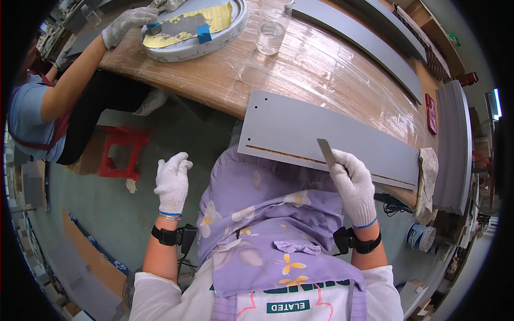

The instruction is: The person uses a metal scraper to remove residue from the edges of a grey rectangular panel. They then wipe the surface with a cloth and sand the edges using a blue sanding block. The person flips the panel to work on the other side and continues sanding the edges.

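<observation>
- While the right hand (353, 184) stands over the near side of the table (230, 77), its grip is closed, thumb against fingers, pinching a flat grey blade (325, 151).
- And there's that blade, angled up and to the left out of the white glove, its free end in front of the grey panel (321, 120); whether it touches the surface is hard to judge from overhead.
- The panel itself lies slantwise on the table, its left end jutting past the near edge, three dark holes at that end and a brown-lined groove along its near side.
- Over to the left hand (172, 182), gloved too: fingers loosely curled, grip partly open, nothing in it, out over the floor, well apart from the panel.
- Up at the far left, a co-worker's gloved hand (128, 24) is at a round white lid (187, 52), where a worn yellow sheet (218, 20) lies with blue tape (204, 33) on it.
- Just beside that, a clear cup (271, 35) with liquid inside.
- And out right, a crumpled cloth (426, 182) hangs at the panel's end, a red phone (431, 113) beyond it.
</observation>
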### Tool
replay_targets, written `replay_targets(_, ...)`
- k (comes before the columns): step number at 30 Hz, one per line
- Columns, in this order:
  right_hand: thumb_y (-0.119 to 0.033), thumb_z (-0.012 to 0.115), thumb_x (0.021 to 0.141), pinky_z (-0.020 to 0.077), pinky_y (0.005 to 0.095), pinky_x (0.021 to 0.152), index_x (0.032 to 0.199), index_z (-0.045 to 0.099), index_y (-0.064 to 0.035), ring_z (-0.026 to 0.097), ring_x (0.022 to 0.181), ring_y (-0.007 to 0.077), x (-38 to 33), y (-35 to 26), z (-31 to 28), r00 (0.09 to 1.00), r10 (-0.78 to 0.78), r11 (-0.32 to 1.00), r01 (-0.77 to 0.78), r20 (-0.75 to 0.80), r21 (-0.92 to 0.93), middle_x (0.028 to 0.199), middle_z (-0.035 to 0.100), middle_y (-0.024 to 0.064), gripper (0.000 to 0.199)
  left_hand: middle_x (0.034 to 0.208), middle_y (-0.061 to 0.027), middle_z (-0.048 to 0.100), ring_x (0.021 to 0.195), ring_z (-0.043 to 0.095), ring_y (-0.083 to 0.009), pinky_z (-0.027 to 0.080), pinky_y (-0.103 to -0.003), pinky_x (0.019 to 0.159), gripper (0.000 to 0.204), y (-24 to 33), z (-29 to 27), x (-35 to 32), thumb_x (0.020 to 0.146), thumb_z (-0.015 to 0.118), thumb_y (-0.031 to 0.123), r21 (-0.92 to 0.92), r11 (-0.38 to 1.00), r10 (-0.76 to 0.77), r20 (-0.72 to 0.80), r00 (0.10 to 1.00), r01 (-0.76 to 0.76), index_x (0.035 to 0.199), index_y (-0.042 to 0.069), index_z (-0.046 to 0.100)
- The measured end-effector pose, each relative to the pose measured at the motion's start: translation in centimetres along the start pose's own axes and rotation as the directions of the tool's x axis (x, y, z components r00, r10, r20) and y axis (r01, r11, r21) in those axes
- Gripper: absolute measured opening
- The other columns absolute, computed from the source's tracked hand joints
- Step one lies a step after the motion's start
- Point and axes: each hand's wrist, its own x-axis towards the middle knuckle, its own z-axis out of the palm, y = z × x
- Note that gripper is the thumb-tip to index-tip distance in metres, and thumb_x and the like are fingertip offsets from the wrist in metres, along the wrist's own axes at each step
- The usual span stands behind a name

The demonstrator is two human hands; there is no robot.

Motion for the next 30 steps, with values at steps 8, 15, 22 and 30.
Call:
replay_targets(8,-0.011,0.057,0.092,0.0539,0.0445,0.075,0.123,0.060,-0.0026,0.065,0.086,0.0362,1.4,9.9,-5.6,0.822,-0.149,0.631,-0.348,-0.549,-0.693,0.099,0.061,0.0173,0.032,0.092,-0.0061,0.067,0.085,0.062,-0.0105,0.050,-0.025,0.080,0.029,5.7,1.7,2.3,0.103,0.055,0.023,-0.560,0.821,-0.102,0.050,0.993,0.113,0.110,-0.003,0.064)
replay_targets(15,-0.009,0.054,0.085,0.0562,0.0384,0.071,0.128,0.055,-0.0047,0.067,0.087,0.0260,0.6,-1.6,7.4,0.836,-0.430,0.530,0.540,0.341,-0.654,0.095,0.062,0.0102,0.043,0.091,-0.0081,0.070,0.083,0.067,-0.0143,0.053,-0.029,0.080,0.033,5.8,1.4,1.5,0.102,0.057,0.029,-0.618,0.761,-0.109,0.175,0.979,0.195,0.106,-0.002,0.066)
replay_targets(22,-0.008,0.063,0.081,0.0541,0.0418,0.066,0.120,0.060,-0.0082,0.065,0.078,0.0299,1.8,-0.5,4.5,0.885,-0.455,0.746,0.323,-0.093,-0.582,0.093,0.061,0.0110,0.039,0.090,-0.0095,0.069,0.082,0.067,-0.0151,0.054,-0.031,0.081,0.034,5.6,0.6,1.1,0.104,0.050,0.026,-0.653,0.724,-0.105,0.215,0.971,0.223,0.117,-0.003,0.063)
replay_targets(30,-0.008,0.055,0.086,0.0552,0.0411,0.073,0.118,0.057,-0.0052,0.066,0.086,0.0299,1.2,-3.4,7.6,0.788,-0.385,0.694,0.590,0.480,-0.412,0.092,0.061,0.0122,0.032,0.112,-0.0186,0.067,0.094,0.069,-0.0250,0.056,-0.036,0.085,0.067,8.2,3.5,2.5,0.101,0.043,0.056,-0.750,0.537,0.003,0.460,0.888,0.387,0.123,-0.006,0.058)
